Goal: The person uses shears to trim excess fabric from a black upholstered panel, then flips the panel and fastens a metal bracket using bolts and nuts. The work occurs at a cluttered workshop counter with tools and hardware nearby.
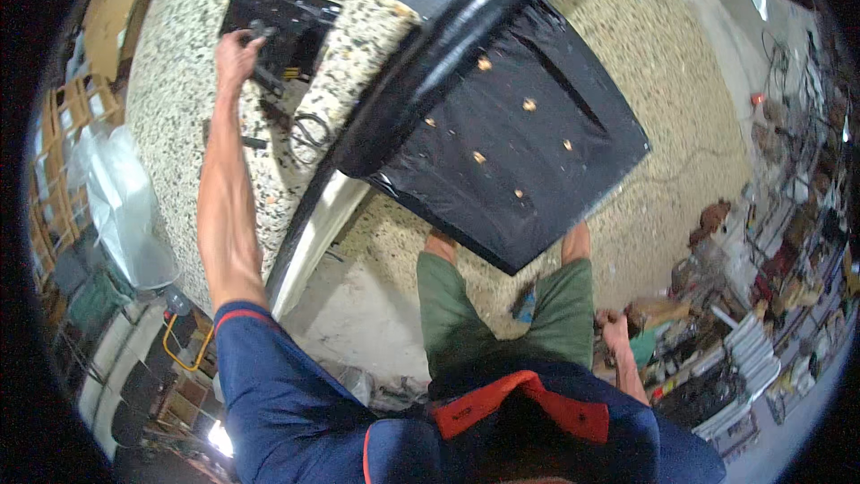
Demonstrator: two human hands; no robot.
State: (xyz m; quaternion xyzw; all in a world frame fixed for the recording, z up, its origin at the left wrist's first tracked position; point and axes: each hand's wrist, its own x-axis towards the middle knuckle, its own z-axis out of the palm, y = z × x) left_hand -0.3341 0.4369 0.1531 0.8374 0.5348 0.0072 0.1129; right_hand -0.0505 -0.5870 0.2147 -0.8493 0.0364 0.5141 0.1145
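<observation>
My left hand [236, 57] reaches far left over an open black case [300, 27] lying on speckled foam. Its fingers are closed around a small dark grey thing [261, 30] at the case's near side; its kind cannot be made out. My right hand [615, 330] hangs low beside my right thigh, fingers curled; whatever it may hold is not visible. In front of my legs lies a panel wrapped in black plastic sheet [555, 108], with several torn tan spots on it. A thick black roll [430, 63] runs along its left edge.
A large speckled foam block [170, 99] fills the left side, with a dark cable loop [311, 130] and a short dark bar [253, 142] on it. Clear plastic wrap [121, 206] lies further left. Cluttered scrap and boxes [717, 305] cover the floor at right.
</observation>
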